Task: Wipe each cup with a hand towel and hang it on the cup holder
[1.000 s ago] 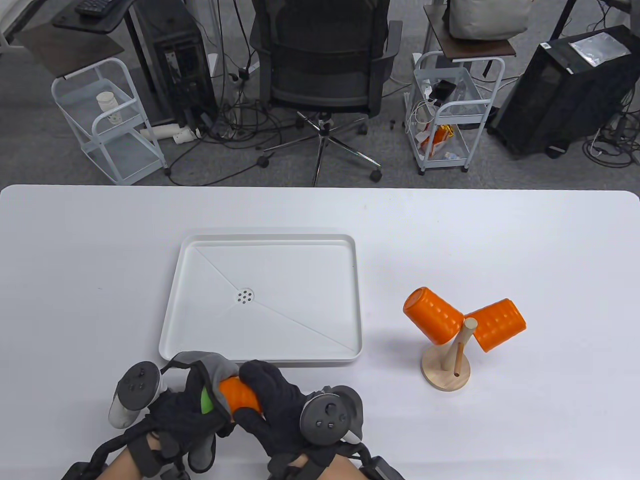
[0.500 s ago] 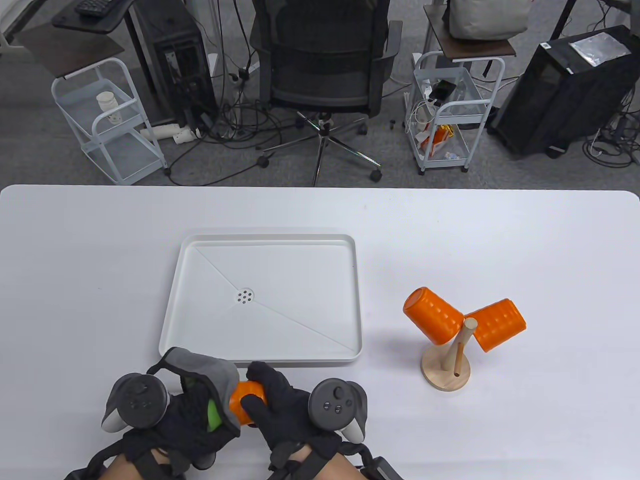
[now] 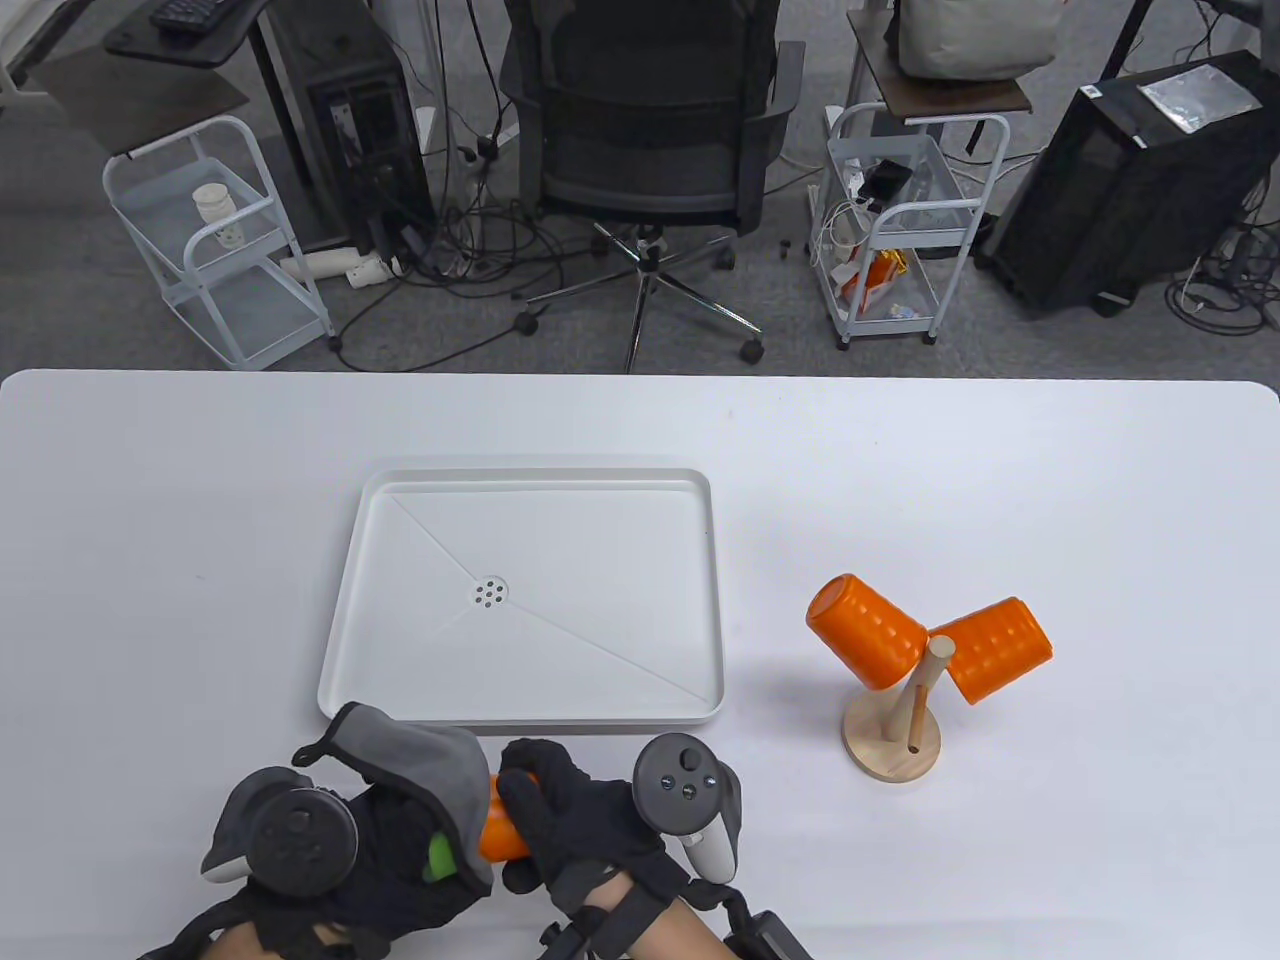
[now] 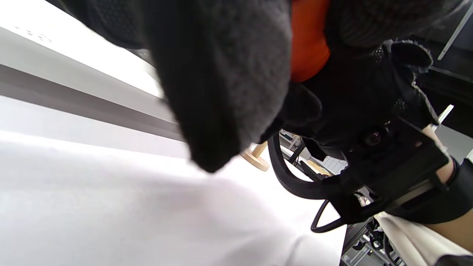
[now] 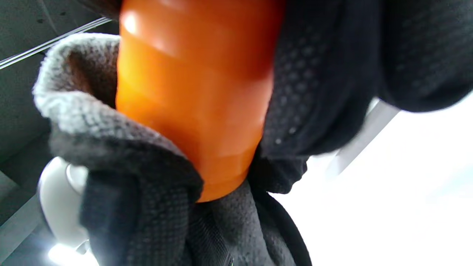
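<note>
Near the table's front edge, my right hand [image 3: 545, 810] grips an orange ribbed cup [image 3: 500, 830] lying on its side. My left hand [image 3: 400, 850] holds a grey hand towel [image 3: 420, 760] wrapped over the cup's left end, which is hidden. The right wrist view shows the cup [image 5: 196, 103] close up, the towel [image 5: 92, 125] bunched around its end. In the left wrist view the towel [image 4: 221, 81] hangs in front of the cup [image 4: 308, 40]. To the right, the wooden cup holder [image 3: 895, 735] carries two more orange cups [image 3: 865, 630] [image 3: 995, 650] on its pegs.
A white drain tray [image 3: 345, 620] lies just beyond my hands, its front rim close to the towel. Bare table stretches between the hands and the cup holder. An office chair [image 3: 640, 130] and wire carts stand on the floor beyond the far edge.
Both hands have turned around the cup, the right wrist rolling clockwise. The towel has slid further over the cup, so less orange shows. Hands drifted slightly toward the front edge.
</note>
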`<state>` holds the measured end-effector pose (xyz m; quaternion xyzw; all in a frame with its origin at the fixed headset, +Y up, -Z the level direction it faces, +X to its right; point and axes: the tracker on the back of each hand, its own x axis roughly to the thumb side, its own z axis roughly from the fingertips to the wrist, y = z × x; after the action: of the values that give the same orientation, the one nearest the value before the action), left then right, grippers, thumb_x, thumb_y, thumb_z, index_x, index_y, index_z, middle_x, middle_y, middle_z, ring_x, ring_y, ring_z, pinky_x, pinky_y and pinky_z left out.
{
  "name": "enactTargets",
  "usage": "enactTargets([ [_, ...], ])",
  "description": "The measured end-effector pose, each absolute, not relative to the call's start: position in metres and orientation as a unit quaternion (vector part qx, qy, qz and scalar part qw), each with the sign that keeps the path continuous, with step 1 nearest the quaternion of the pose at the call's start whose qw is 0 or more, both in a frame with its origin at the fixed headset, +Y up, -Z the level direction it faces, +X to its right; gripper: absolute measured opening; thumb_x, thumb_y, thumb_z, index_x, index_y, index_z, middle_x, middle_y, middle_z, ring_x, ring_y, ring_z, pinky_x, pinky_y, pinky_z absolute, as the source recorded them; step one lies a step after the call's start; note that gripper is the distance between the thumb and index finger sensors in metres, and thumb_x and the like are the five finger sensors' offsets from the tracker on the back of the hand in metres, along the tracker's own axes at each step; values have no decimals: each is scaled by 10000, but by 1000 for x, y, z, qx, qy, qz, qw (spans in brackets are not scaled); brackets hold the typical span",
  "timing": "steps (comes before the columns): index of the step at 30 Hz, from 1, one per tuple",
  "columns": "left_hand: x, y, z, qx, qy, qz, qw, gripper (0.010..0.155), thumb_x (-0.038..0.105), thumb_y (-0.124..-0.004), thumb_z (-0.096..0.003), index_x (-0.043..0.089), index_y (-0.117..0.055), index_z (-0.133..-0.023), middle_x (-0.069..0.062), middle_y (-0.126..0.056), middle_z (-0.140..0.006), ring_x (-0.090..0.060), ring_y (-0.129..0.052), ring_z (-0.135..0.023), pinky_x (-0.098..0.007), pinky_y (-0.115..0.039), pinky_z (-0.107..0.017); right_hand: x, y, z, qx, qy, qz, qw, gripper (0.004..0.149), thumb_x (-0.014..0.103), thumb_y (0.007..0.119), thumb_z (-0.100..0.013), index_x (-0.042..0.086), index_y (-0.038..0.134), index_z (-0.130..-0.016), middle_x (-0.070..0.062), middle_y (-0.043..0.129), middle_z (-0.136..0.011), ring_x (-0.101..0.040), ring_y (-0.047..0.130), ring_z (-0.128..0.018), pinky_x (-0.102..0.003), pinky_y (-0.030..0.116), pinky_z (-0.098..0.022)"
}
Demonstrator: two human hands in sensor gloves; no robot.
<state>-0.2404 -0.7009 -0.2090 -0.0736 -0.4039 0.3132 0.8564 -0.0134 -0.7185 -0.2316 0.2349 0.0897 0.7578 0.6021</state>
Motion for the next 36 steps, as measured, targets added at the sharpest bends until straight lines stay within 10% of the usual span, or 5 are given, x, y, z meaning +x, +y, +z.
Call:
enactTargets([
  [16,-251,-724,-229,-165,-373,499,765,868,714,-713,-452,463,-64,-970,-85,-281,-1114,-174,-972,-575,-523,-824,-520,-22,-705,-221,343,-20,788,511,727,521,593,-527,28,368,-1012,-314,632,-927,-381,962,-461,-624,791,-465],
  [36,-238,-700,-206,-86,-422,293,854,890,641,-760,-456,497,-24,-936,-53,-151,-1119,-271,-892,-727,-603,-704,-644,-13,-721,-232,231,115,752,606,756,553,565,-526,-80,548,-938,-358,847,-678,-273,1043,-171,-524,916,-249],
])
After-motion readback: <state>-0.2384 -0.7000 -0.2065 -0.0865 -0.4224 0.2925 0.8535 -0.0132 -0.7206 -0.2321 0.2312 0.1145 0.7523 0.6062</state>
